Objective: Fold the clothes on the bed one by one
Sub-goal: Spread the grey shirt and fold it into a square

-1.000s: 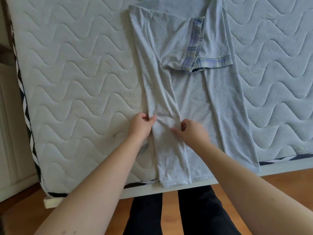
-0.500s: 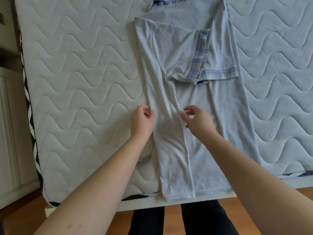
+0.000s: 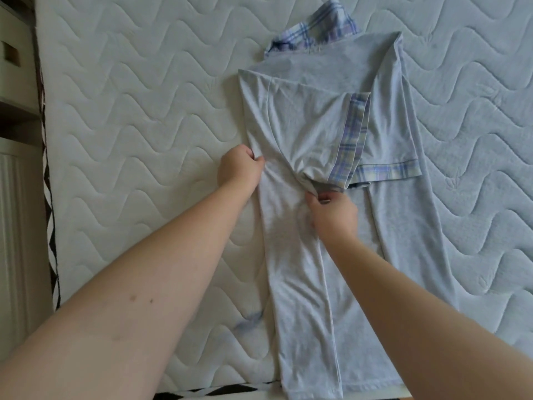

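Observation:
A light grey polo shirt [image 3: 317,298] with plaid-trimmed sleeves and collar lies lengthwise on the white quilted mattress [image 3: 129,125]. Both its long sides are folded inward, and the two sleeves lie across the chest. My left hand [image 3: 240,167] pinches the shirt's left folded edge at mid-length. My right hand [image 3: 334,210] pinches the inner edge of the folded left panel, just below the plaid cuff [image 3: 350,145] of the left sleeve. The plaid collar [image 3: 314,27] shows at the shirt's far end.
The mattress edge with a black-and-white patterned band [image 3: 50,226] runs down the left side. Beyond it stands pale furniture [image 3: 14,82]. A faint blue stain [image 3: 248,321] marks the mattress beside the shirt's lower left. The near mattress edge lies at the bottom.
Both hands have moved up the folded left panel toward the sleeves, and each now pinches fabric higher on the shirt. The view has tilted up, so the floor and legs have left the frame.

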The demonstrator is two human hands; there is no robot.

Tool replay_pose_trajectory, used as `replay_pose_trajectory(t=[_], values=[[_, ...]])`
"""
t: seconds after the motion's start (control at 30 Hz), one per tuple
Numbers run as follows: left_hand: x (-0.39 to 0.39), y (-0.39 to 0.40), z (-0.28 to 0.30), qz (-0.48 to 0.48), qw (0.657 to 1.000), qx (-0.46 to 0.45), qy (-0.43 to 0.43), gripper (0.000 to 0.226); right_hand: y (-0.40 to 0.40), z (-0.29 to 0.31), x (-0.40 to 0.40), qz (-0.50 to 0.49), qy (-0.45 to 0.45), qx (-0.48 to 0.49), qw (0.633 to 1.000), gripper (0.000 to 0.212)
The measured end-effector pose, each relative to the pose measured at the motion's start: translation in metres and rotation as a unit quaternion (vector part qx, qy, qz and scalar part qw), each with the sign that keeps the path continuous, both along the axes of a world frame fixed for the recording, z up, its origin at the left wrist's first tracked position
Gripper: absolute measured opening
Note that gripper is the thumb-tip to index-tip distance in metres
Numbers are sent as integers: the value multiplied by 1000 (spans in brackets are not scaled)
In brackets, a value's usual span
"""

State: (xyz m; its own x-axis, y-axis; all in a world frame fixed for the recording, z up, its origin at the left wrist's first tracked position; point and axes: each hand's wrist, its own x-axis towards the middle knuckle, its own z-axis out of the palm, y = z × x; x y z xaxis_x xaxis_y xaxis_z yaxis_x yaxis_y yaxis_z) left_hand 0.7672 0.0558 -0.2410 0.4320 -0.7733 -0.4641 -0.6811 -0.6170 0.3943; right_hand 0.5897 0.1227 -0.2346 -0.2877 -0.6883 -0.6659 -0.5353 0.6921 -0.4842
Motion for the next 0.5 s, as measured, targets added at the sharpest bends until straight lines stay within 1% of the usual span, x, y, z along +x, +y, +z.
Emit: replay_pose_trajectory(t=[0.07, 0.13, 0.2, 0.27, 0.33, 0.4, 0.43, 0.5], values=[[-1, -4, 4, 3, 1000, -16, -15, 20, 1, 8, -5, 19, 8, -7, 1000, 30], [-2, -11, 8, -10, 996, -66, -53, 24, -2, 20, -11, 40, 32, -44, 998, 36], [-3, -22, 8, -71, 985, -138, -71, 21, -10, 34, -17, 60, 47, -97, 992, 49], [-3, -40, 7, -161, 969, -180, -55, 23, -23, 47, -25, 49, 47, -139, 988, 54], [-6, -63, 9, -250, 953, -165, -47, 39, -42, 52, -36, 8, 55, -171, 984, 48], [-10, -87, 13, -335, 935, -104, -58, 66, -63, 48, -49, -4, 52, -184, 981, 31], [-12, -99, 14, -373, 924, -61, -63, 81, -72, 42, -56, 12, 57, -159, 986, 27], [-15, -122, 17, -433, 898, 4, -82, 105, -87, 31, -65, 69, 70, -79, 992, 55]])
